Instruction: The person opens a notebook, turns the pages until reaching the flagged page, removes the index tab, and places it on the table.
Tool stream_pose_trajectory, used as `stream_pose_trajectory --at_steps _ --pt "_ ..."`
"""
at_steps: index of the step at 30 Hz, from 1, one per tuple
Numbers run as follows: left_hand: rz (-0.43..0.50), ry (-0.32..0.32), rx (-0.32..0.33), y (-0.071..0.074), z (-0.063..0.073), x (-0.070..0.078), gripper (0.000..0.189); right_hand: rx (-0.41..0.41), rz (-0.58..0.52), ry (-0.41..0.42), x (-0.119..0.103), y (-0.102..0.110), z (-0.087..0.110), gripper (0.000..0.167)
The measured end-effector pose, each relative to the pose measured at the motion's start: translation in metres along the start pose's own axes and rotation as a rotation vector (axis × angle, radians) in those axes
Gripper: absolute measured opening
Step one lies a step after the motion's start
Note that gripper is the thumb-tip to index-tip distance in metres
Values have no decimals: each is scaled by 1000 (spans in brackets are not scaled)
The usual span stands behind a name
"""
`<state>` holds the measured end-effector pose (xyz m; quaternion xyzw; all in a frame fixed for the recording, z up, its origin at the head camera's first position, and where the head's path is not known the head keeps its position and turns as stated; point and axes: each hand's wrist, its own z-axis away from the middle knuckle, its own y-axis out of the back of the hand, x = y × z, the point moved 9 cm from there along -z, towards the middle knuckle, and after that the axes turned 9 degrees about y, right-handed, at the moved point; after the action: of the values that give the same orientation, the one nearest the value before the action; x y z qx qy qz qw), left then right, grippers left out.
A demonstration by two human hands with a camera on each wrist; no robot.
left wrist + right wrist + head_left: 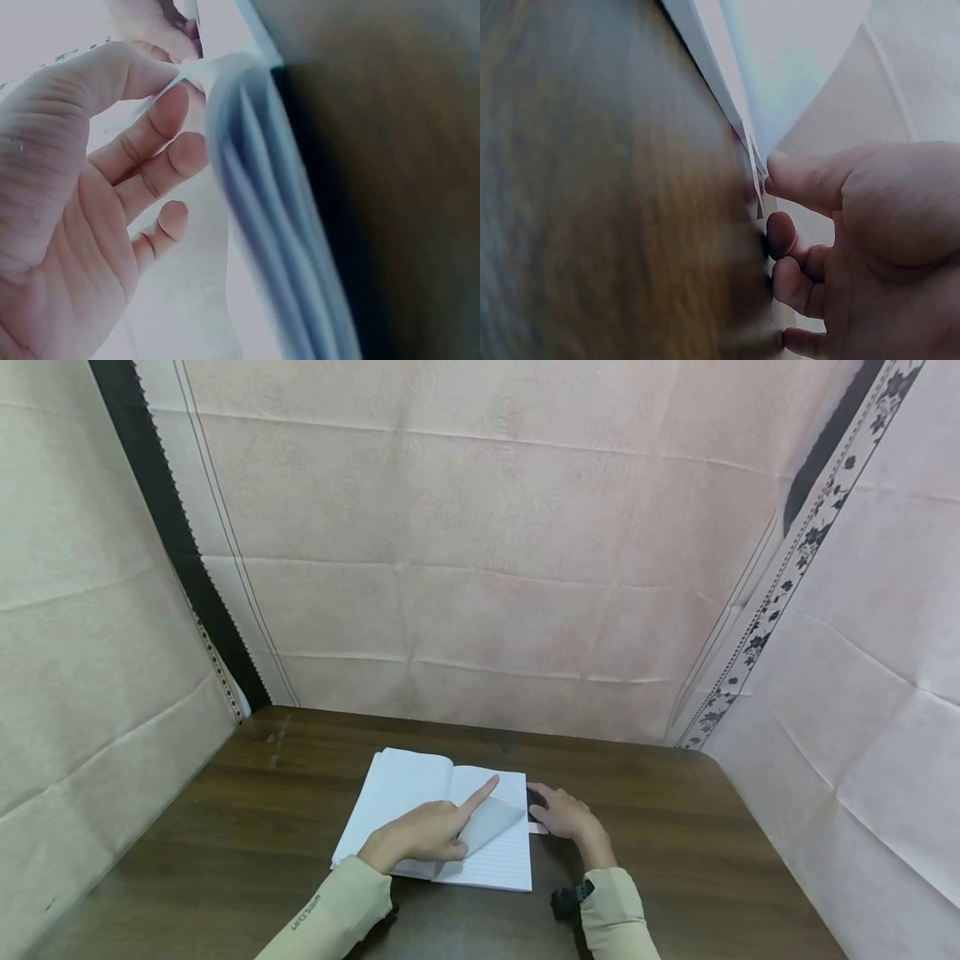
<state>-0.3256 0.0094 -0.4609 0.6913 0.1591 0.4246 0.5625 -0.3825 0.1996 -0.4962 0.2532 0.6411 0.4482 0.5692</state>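
Observation:
An open lined notebook (pixel 405 785) lies on the brown table, its spine running away from me. My left hand (pixel 420 833) is over its middle, index finger stretched across the right-hand side. A page (pixel 497 820) is lifted and bent there; in the left wrist view its thin edge is pinched between thumb and finger. Beside the notebook's right edge my right hand (pixel 564 814) rests on the table, fingers loosely bent. Near its thumb a narrow white strip (pixel 538 828) sticks out from under the notebook; the right wrist view shows a thin pale strip (pixel 754 176) by the thumb tip.
The wooden table (pixel 225 827) extends around the notebook on all sides. Pale patterned cloth (pixel 480 543) hangs behind the table, with more cloth at left and right. A dark band (pixel 566 902) is on the right wrist.

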Motion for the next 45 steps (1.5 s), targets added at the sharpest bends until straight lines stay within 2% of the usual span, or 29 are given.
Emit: stream_pose_trajectory --at_steps 6,12,19,26,32,38,42,45 --pt "64 26 34 15 3 -9 119 -4 -26 19 -3 -1 3 66" --pt "91 68 34 27 8 -20 119 -18 -13 39 -3 -3 2 83" --pt "90 -4 44 42 17 -24 103 -31 -8 28 -2 -4 3 85" --pt "124 -17 66 56 24 -37 92 -50 -5 50 -4 -2 5 85" --pt "161 -63 96 71 32 -44 87 -63 -14 55 -5 -1 8 85" --pt "258 39 25 74 43 -66 86 -74 -24 76 -5 -2 10 85" --pt "310 124 -52 69 50 -80 92 -75 -38 96 -6 -2 10 85" --pt "313 187 -103 64 53 -91 95 -73 -45 100 -7 -1 10 84"
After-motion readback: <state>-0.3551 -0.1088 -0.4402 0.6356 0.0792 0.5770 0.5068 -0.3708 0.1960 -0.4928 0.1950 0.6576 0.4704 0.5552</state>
